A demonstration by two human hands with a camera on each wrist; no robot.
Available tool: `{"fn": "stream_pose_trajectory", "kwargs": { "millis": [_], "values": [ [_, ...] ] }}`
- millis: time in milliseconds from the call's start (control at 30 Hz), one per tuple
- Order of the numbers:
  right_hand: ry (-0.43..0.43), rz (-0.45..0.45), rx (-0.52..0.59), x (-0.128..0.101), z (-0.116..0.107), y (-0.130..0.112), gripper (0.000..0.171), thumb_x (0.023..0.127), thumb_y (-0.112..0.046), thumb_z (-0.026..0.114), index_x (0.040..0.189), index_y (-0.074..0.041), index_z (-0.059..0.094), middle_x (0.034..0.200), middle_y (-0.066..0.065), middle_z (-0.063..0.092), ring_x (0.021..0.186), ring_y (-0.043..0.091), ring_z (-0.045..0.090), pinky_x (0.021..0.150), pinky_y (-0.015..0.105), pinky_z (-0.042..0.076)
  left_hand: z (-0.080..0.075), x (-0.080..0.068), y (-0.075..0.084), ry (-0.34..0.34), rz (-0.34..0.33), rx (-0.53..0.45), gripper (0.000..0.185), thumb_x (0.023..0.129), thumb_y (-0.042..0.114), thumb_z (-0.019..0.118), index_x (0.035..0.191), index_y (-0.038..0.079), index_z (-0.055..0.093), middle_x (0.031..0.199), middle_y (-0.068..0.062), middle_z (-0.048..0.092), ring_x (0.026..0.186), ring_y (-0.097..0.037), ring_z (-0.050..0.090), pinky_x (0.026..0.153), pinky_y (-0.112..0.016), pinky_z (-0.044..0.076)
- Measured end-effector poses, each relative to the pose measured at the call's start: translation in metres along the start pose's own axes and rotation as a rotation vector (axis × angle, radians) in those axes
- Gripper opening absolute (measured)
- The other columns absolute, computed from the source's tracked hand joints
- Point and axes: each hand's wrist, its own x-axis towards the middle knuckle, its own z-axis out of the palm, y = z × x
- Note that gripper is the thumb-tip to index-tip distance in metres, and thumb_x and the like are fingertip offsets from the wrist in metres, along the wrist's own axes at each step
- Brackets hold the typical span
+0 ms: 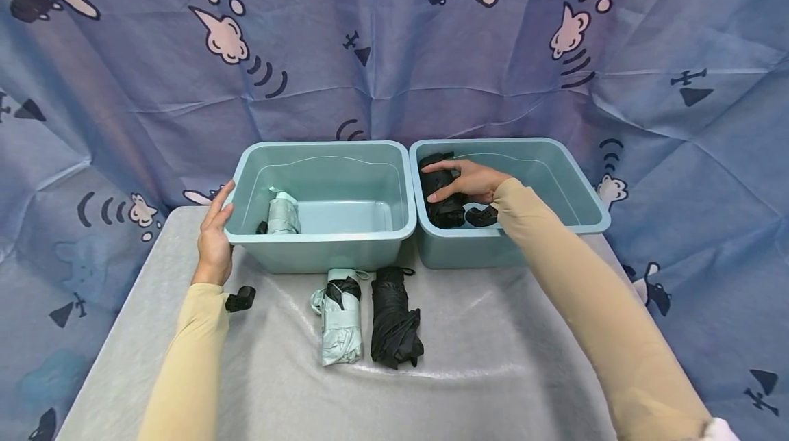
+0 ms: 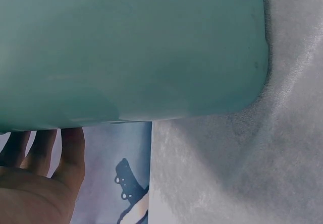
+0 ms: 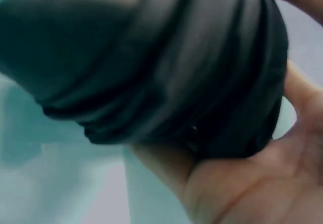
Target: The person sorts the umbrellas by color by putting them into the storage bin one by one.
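Observation:
Two teal plastic bins stand side by side on the table. My right hand (image 1: 465, 181) reaches into the right bin (image 1: 585, 218) and grips a folded black umbrella (image 1: 440, 205) against the bin's left wall; up close the black umbrella (image 3: 166, 67) fills the right wrist view, with my fingers (image 3: 166, 168) curled under it. My left hand (image 1: 214, 235) rests with straight fingers against the outer left wall of the left bin (image 1: 320, 239), seen as left bin (image 2: 131, 47) and left hand (image 2: 40, 178) in the left wrist view. A mint umbrella (image 1: 283, 213) lies inside the left bin.
In front of the bins lie a folded mint umbrella (image 1: 339, 318) and a folded black umbrella (image 1: 393, 318) side by side. A small black object (image 1: 240, 298) sits by my left forearm. The grey table (image 1: 481, 372) is backed by a blue patterned cloth (image 1: 370, 51).

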Motion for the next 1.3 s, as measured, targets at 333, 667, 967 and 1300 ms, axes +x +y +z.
{"fn": "stream_pose_trajectory", "kwargs": {
  "millis": [333, 667, 967, 1300],
  "values": [
    [-0.045, 0.077, -0.195, 0.007, 0.0, 0.003, 0.084, 0.085, -0.028, 0.085, 0.155, -0.032, 0.04, 0.063, 0.002, 0.067, 0.035, 0.009, 0.019, 0.036, 0.026, 0.026, 0.001, -0.001, 0.001, -0.007, 0.006, -0.032, 0.052, 0.111, 0.02, 0.027, 0.163, 0.019, 0.027, 0.166, -0.005, 0.023, 0.146, -0.025, 0.029, 0.111, -0.033, 0.033],
    [-0.062, 0.099, -0.238, 0.014, 0.003, 0.006, 0.082, 0.086, -0.024, 0.084, 0.155, -0.027, 0.04, 0.053, -0.003, 0.051, 0.035, 0.008, 0.02, 0.037, 0.025, 0.027, 0.001, -0.001, 0.0, -0.005, 0.011, -0.04, 0.051, 0.111, 0.02, 0.029, 0.162, 0.019, 0.03, 0.165, -0.004, 0.024, 0.144, -0.023, 0.031, 0.109, -0.032, 0.034],
    [-0.04, 0.076, -0.162, 0.018, 0.012, 0.011, 0.085, 0.085, -0.007, 0.082, 0.157, -0.013, 0.037, 0.156, 0.019, 0.029, 0.119, 0.027, 0.053, 0.094, 0.037, 0.05, 0.001, -0.002, 0.0, -0.007, 0.006, -0.033, 0.051, 0.111, 0.021, 0.029, 0.162, 0.02, 0.029, 0.166, -0.004, 0.024, 0.145, -0.024, 0.031, 0.109, -0.033, 0.034],
    [-0.03, 0.081, -0.241, 0.021, 0.011, 0.013, 0.086, 0.083, -0.012, 0.085, 0.156, -0.015, 0.041, 0.166, 0.018, 0.011, 0.148, 0.036, 0.024, 0.109, 0.049, 0.04, 0.001, -0.003, 0.001, -0.002, 0.004, -0.038, 0.051, 0.111, 0.021, 0.029, 0.162, 0.02, 0.029, 0.166, -0.004, 0.024, 0.144, -0.023, 0.031, 0.108, -0.031, 0.035]
  ]
}}
